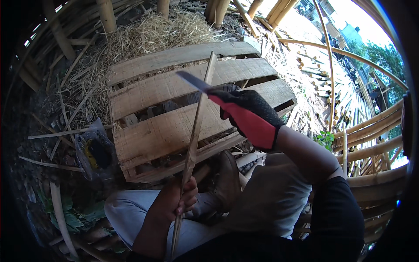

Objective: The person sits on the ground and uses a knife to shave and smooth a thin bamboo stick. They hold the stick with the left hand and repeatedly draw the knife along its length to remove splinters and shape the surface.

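My bare left hand [185,196] is wrapped round the lower part of a long bamboo strip [195,133], which slants up and away from my lap over a wooden pallet [157,137]. My right hand [251,114], in a red and black glove, grips a knife [192,81] whose handle the fingers hide. Its blade points to the left and crosses the strip near the upper end. Whether the edge touches the strip, I cannot tell.
Dry straw and shavings [161,30] are heaped behind the pallet. A clear plastic bag [94,150] with something dark and yellow lies at its left. Bamboo poles [375,150] form a railing on the right, and cut bamboo pieces [316,72] are piled beyond.
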Action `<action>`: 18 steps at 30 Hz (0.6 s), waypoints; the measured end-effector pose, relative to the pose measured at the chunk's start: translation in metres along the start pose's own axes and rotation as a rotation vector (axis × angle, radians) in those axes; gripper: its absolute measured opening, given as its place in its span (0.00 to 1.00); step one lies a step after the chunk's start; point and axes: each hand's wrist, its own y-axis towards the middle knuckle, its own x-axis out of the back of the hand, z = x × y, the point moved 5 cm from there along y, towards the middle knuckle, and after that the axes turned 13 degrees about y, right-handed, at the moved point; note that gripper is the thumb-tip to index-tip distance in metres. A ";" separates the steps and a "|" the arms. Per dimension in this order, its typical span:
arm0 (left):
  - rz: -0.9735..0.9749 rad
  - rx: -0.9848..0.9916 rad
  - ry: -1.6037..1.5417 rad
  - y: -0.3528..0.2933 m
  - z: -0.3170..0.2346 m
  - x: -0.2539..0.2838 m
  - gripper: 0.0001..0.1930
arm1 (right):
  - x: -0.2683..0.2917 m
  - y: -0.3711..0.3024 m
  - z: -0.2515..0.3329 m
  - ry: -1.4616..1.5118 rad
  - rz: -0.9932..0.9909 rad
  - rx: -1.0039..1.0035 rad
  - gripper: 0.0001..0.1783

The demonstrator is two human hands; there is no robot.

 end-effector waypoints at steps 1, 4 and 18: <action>0.004 -0.004 -0.002 0.003 -0.002 -0.002 0.19 | -0.011 0.004 -0.010 -0.018 0.065 0.040 0.20; 0.011 0.001 -0.086 -0.001 0.002 -0.001 0.20 | -0.004 0.008 -0.011 -0.020 -0.009 0.196 0.20; -0.026 -0.033 -0.073 -0.005 -0.004 0.002 0.22 | -0.003 -0.001 0.012 -0.046 0.154 0.128 0.22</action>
